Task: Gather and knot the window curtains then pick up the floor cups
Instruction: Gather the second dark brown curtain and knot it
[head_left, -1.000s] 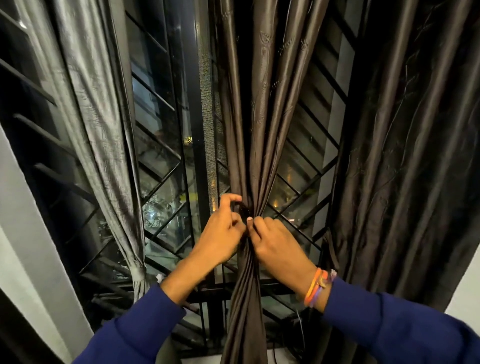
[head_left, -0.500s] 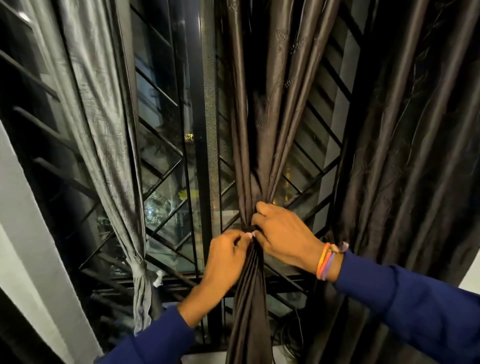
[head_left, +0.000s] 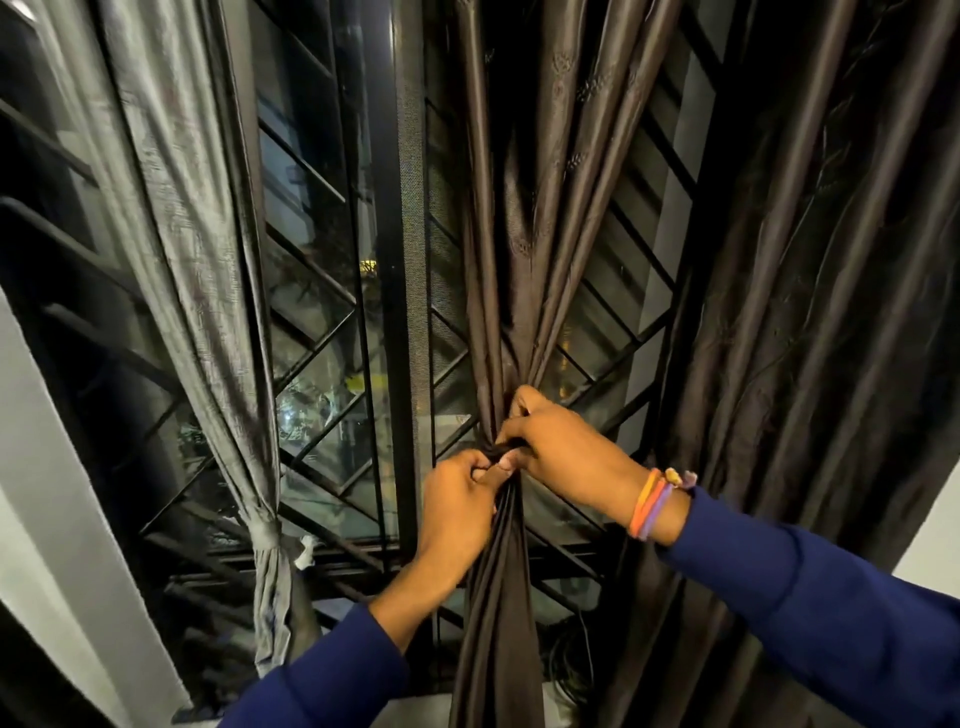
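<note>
The dark brown, glossy middle curtain (head_left: 511, 249) hangs in front of the black window grille (head_left: 322, 332), gathered to a narrow waist right between the two hands. The left hand (head_left: 457, 512) pinches the bunched cloth from the left just below the waist, fingers curled; the right hand (head_left: 563, 449), with orange and purple bands at its wrist, grips the waist from the right. Folds fan upward and drop straight below. Three curtains show: this one, a grey curtain (head_left: 182, 218) already tied low at the left, and a loose dark curtain (head_left: 810, 291) at the right.
</note>
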